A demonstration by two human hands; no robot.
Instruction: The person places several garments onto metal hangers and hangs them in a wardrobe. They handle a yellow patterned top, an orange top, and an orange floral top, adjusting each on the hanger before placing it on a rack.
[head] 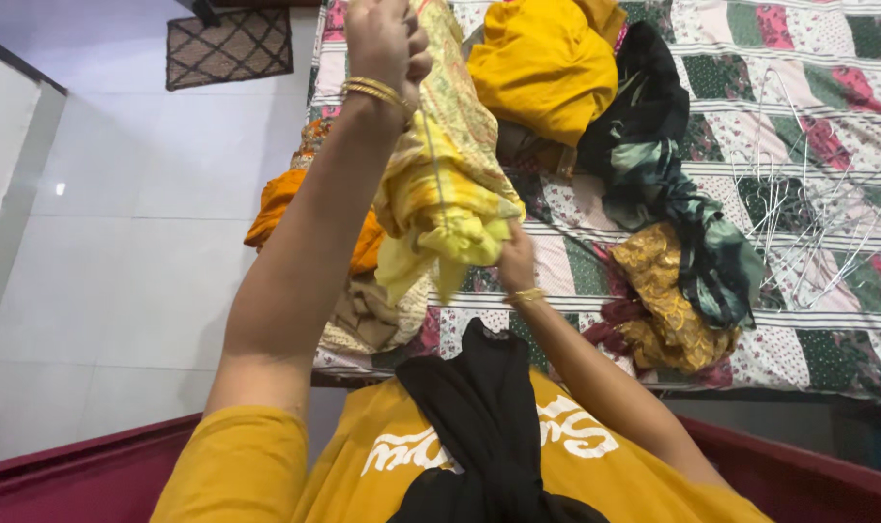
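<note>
My left hand [384, 41] is raised high and grips the top of a yellow patterned garment [450, 184], which hangs down over the bed. My right hand [516, 263] holds the lower bunched end of the same garment. Both wrists wear gold bangles. A black cloth [484, 416] hangs down my front over my mustard shirt.
The bed carries a patchwork sheet [808, 107] with piles of clothes: a mustard garment [547, 63], a dark green-black one [673, 184], a gold and maroon one [668, 310], an orange one [276, 208]. White wire hangers [818, 232] lie at the right. White tile floor [121, 242] and a dark mat [227, 44] are at the left.
</note>
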